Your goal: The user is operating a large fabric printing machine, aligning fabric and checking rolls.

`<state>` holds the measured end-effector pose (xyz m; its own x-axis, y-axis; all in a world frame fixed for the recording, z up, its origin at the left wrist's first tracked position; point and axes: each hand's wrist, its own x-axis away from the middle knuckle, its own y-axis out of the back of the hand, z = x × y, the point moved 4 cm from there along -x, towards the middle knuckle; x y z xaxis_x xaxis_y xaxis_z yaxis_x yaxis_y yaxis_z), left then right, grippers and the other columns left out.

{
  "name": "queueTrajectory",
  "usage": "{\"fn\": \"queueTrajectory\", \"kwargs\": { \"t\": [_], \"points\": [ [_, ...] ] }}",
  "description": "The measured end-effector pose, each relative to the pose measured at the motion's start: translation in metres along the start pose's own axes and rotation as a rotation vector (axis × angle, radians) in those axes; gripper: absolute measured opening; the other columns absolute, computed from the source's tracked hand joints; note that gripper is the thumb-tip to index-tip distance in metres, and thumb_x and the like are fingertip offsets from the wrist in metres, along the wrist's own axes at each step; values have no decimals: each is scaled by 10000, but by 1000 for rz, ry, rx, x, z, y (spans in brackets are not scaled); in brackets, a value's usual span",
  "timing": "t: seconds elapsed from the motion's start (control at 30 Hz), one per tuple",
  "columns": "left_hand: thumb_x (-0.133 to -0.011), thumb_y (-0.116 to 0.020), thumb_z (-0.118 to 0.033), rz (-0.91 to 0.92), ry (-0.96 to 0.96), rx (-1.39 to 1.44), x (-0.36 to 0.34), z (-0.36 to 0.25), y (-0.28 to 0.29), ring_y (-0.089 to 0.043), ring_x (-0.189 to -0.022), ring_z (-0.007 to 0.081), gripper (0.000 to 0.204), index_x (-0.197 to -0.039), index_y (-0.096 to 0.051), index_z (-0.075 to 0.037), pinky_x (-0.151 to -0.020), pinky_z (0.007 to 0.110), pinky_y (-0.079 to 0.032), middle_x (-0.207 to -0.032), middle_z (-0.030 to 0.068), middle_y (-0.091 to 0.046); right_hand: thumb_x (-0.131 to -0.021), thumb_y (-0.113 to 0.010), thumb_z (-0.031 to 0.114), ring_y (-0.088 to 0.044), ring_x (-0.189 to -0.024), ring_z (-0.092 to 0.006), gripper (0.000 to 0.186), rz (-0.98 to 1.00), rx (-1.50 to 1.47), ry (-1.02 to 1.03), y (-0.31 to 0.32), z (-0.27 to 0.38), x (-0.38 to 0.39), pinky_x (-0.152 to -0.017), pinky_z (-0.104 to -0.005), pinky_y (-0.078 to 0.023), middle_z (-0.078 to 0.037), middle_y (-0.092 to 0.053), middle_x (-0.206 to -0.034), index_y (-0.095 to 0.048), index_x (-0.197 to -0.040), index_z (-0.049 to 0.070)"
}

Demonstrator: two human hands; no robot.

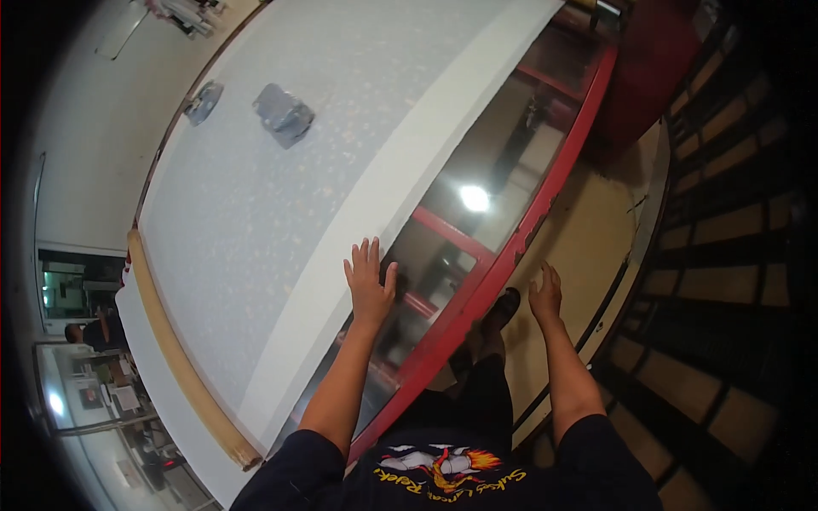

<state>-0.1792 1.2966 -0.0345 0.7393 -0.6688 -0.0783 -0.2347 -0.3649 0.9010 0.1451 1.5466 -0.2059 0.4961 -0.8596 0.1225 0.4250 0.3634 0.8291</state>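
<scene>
A wide sheet of pale grey, speckled cloth (256,204) with a plain white border (341,247) lies spread over a long table. My left hand (369,285) is at the border's near edge, fingers spread and nothing in its grasp; whether it presses on the sheet I cannot tell. To the right, beyond the table's red frame (511,255), my right hand (545,295) hangs in the air above the floor, empty with its fingers apart. Two grey, plastic-wrapped blocks, a nearer one (284,116) and a farther one (203,103), rest on the sheet.
A long tan pole (175,341) lies across the sheet's left end. Glass panels (477,187) fill the red frame along the near side. A dark red panel (639,77) stands at the far right, near dark slats (724,298). Another person (100,330) is at the far left.
</scene>
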Motion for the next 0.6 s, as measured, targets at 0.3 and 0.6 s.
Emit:
{"fn": "queueTrajectory", "kwargs": {
  "t": [0.3,0.6],
  "points": [
    [-966,-612,-277,201,9,-130,-15,-5,-37,-191,-1540,455,660,-1549,-402,-50,-1219,639,-65,-1623,214,-338,-948,-607,310,-421,-1422,-391,610,432,113,628,-201,59,-128,-1207,-505,-301,-226,-495,-1487,-456,-1510,124],
    [-1070,-341,-439,254,12,-145,-18,0,-47,-210,-1527,490,649,-1586,-347,-47,-1228,616,-79,-1633,248,-306,-927,-626,391,-365,-1480,-366,620,441,-43,1027,-390,88,-126,-1223,-558,-257,-187,-467,-1546,-497,-1506,209]
  ]
}}
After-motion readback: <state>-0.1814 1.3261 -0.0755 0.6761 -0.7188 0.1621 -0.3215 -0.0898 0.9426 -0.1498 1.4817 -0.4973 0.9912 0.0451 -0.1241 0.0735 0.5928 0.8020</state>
